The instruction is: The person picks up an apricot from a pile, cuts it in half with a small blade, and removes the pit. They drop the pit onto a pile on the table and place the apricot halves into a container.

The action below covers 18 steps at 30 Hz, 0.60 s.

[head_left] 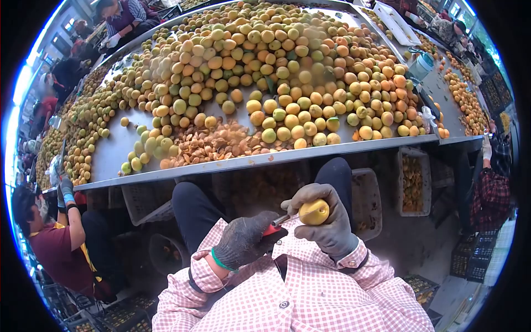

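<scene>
My left hand (246, 240), in a dark glove with a green cuff, is wrapped round the red handle of a small tool (271, 229). The tool's metal shaft points right, toward the other hand. My right hand (326, 221), in a grey glove, grips a yellow-green apricot (314, 212) between thumb and fingers above my lap. A dark line shows across the fruit's face. Beyond both hands, a metal table (221, 165) bears a heap of apricots (243, 50) and a pile of brownish pits or pieces (207, 145) near its front edge.
White crates (366, 202) stand under the table, one holding fruit pieces (412, 182). A co-worker (61, 243) sits at the left, another person (489, 188) is at the right, and others are behind the table. A blue-green bottle (421, 66) stands at the table's right side.
</scene>
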{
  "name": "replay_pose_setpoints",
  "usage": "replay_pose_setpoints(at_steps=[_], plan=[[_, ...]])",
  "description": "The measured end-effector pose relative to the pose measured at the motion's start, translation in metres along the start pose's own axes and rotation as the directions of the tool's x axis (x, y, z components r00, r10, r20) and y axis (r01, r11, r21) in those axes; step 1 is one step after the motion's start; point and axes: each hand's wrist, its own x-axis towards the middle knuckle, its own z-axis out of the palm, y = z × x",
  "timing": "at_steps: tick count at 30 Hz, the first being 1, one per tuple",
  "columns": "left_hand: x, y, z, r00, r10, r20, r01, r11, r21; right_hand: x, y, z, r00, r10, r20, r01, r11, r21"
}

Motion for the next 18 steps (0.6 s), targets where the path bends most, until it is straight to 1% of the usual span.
replay_pose_setpoints(at_steps=[1,3,4,6,9,10,12,13,15,18], plan=[[-0.001,0.000,0.001,1.000,-0.001,0.000,0.001,1.000,-0.001,0.000,0.000,0.002,1.000,0.001,0.000,-0.001,1.000,0.000],[-0.005,-0.002,0.004,0.994,-0.100,0.051,0.093,0.987,0.132,0.000,0.000,0.005,1.000,-0.010,-0.014,0.010,1.000,-0.008],[-0.006,-0.002,0.004,0.993,-0.103,0.050,0.095,0.987,0.131,0.000,0.000,0.006,1.000,-0.008,-0.013,0.007,1.000,-0.007],[-0.007,-0.002,0.004,0.998,-0.060,0.013,0.059,0.995,0.077,0.000,-0.001,0.006,1.000,0.005,-0.008,-0.005,1.000,-0.010],[-0.012,-0.011,0.010,0.993,-0.107,0.041,0.104,0.993,0.059,0.000,-0.001,0.009,1.000,0.030,-0.009,-0.029,0.999,0.031],[-0.012,-0.011,0.010,0.993,-0.107,0.041,0.105,0.993,0.059,0.000,-0.001,0.010,1.000,0.030,-0.009,-0.030,0.999,0.032],[-0.013,-0.010,0.010,0.998,-0.052,-0.043,0.054,0.997,0.049,0.000,0.000,0.011,0.999,0.042,-0.022,-0.040,0.997,0.063],[-0.013,-0.009,0.010,0.998,-0.052,-0.042,0.055,0.997,0.050,0.000,0.000,0.012,0.999,0.042,-0.023,-0.040,0.997,0.064],[-0.014,-0.008,0.010,0.997,-0.076,-0.033,0.078,0.995,0.059,-0.001,-0.002,0.013,0.994,0.095,-0.052,-0.090,0.992,0.087],[-0.014,-0.008,0.010,0.997,-0.065,-0.043,0.068,0.996,0.064,0.000,0.002,0.012,0.994,0.095,-0.047,-0.089,0.990,0.105]])
